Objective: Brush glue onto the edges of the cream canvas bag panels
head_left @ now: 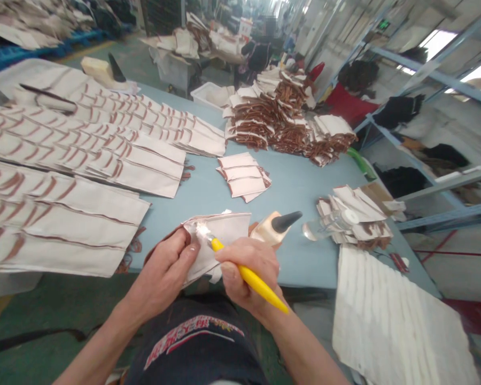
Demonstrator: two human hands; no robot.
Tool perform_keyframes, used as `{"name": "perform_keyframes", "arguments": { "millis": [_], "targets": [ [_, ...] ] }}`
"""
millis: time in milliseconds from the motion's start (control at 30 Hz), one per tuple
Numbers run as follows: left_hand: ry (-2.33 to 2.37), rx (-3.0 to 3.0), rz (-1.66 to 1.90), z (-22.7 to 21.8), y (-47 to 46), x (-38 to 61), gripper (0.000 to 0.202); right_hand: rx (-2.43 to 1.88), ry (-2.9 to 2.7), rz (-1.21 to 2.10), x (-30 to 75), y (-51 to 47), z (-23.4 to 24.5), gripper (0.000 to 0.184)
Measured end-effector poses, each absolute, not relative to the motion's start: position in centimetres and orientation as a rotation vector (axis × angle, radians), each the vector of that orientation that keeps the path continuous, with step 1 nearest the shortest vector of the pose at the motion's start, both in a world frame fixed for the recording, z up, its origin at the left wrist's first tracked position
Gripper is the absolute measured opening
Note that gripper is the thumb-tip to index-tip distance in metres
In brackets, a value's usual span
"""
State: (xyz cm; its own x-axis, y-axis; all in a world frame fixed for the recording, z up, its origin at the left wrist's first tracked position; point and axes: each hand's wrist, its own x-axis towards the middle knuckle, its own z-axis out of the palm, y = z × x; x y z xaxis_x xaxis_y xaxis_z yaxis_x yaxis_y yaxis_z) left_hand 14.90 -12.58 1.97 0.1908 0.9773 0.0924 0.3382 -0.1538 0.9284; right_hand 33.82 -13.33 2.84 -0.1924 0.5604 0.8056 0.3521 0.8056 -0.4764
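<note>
My left hand (170, 267) is closed on the left edge of an off-white fabric piece (224, 230) with a brown underside, thumb on top. In my right hand (250, 267) is a slim yellow-handled tool (264, 291), held like a pen. Its metallic tip rests at or just above the fabric near my left thumb, where bright glare hides the detail. Just beyond my right hand lies a cream bottle (268, 227) with a black cone nozzle. A small stack of off-white pieces with brown edges (242, 176) sits farther back on the blue table (300, 187).
Overlapping rows of off-white pieces (76, 214) cover the table's left side. Tall brown-and-white piles (272, 112) stand at the back. At right are a clear bottle (328, 224), another fabric pile (361, 208) and a white pleated sheet (396, 321) hanging over the edge.
</note>
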Motion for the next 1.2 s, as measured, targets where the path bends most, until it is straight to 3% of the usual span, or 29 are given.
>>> {"name": "perform_keyframes", "arguments": {
  "millis": [133, 267, 467, 600, 833, 1200],
  "targets": [
    [1.242, 1.729, 1.009, 2.4, -12.8, 15.2, 0.023, -0.641, -1.836, 0.173, 32.1, -13.0, 3.1, 0.014],
    [1.209, 1.884, 1.062, 1.7, -12.8, 14.9, 0.033, -0.645, -1.787, 0.213, 31.9, -13.6, 3.1, 0.023],
    [1.276, 2.455, 1.225, -1.6, -12.6, 13.7, 0.034, -0.888, -1.325, 0.646, 33.5, -15.4, 2.4, 0.028],
    [1.336, 2.711, 1.159, -3.1, -12.5, 13.1, 0.035, -1.019, -1.085, 0.688, 34.3, -15.0, 3.3, 0.035],
    [1.345, 2.785, 1.142, -3.2, -12.4, 13.4, 0.035, -1.06, -1.404, 0.665, 33.4, -14.9, 2.4, 0.023],
    [1.348, 2.713, 1.207, -4.8, -13.3, 13.5, 0.037, -1.064, -1.254, 0.933, 33.8, -14.7, 3.7, 0.042]
  ]
}}
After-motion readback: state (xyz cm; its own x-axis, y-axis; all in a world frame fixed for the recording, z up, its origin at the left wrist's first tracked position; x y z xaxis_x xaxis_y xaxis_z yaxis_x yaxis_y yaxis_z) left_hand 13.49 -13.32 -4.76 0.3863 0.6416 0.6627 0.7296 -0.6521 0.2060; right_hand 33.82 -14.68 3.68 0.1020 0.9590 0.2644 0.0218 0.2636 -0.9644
